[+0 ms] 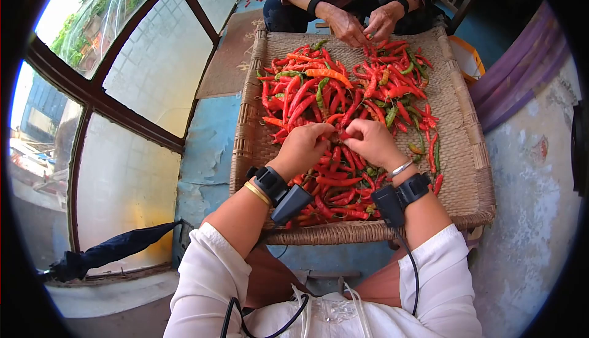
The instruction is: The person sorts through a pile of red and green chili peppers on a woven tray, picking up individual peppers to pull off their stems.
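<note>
A heap of chili peppers [300, 95], mostly red with some green and orange ones, lies on a woven tray [457, 135]. Over the near part of the heap, my left hand [305, 149] and my right hand [375, 146] come together, fingers closed in a pinch. A red chili pepper [343, 135] shows between the fingertips; most of it is hidden by the fingers. Loose peppers lie under and around both hands.
Across the tray, another person's hands [362, 26] pinch something small at the heap's far edge. Windows [144, 62] and a folded dark umbrella [116, 249] are at left. A wall [527, 172] and purple curtain [521, 62] stand at right.
</note>
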Demonstrator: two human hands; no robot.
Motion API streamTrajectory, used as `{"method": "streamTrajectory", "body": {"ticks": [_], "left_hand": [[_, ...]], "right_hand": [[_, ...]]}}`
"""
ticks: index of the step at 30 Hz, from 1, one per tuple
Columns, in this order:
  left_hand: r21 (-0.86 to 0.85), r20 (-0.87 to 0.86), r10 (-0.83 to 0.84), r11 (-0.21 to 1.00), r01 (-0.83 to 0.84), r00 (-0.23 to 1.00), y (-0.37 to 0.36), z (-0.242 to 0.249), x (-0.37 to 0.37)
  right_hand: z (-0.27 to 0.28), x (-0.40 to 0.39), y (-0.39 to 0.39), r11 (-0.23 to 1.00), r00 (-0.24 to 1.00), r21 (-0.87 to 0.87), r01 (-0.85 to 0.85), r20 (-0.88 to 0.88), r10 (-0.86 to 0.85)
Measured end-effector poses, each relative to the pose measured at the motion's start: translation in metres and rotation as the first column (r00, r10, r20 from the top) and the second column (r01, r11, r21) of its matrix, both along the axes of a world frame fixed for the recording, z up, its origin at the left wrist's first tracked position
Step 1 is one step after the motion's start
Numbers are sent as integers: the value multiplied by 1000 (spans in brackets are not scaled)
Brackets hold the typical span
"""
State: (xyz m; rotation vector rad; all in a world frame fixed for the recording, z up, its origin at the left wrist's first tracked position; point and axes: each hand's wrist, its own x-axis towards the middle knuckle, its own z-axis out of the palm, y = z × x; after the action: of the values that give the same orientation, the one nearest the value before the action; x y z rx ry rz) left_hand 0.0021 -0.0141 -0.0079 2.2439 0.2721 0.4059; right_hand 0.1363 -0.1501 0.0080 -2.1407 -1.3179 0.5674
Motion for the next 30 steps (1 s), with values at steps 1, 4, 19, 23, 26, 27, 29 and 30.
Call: {"method": "streamTrajectory", "body": {"ticks": [1,4,19,23,26,27,29,30], "left_hand": [[-1,0,0,1000,0,1000,0,1,0],[-104,4,-152,983,151,988,1,2,-1],[299,-166,-53,949,102,985,2,-11,-6],[111,-14,-35,993,36,999,-1,-6,0],[-5,10,-111,994,111,994,-3,2,1],[-27,12,-167,985,167,986,-4,3,1],[-51,4,-179,982,179,984,-5,-1,1],[-73,2,-191,979,191,982,-6,-1,1]], "right_hand": [[-5,2,1,983,983,182,30,-186,5],[5,3,0,930,847,304,208,-531,-16],[-20,8,-2,849,356,41,528,-918,-177],[-17,5,-2,880,381,-12,474,-898,-218],[-10,-2,1,934,426,141,327,-905,-13],[-12,-2,1,934,422,138,328,-906,-15],[-16,-2,3,943,536,129,306,-842,-59],[-12,-2,3,927,531,121,354,-842,-93]]}}
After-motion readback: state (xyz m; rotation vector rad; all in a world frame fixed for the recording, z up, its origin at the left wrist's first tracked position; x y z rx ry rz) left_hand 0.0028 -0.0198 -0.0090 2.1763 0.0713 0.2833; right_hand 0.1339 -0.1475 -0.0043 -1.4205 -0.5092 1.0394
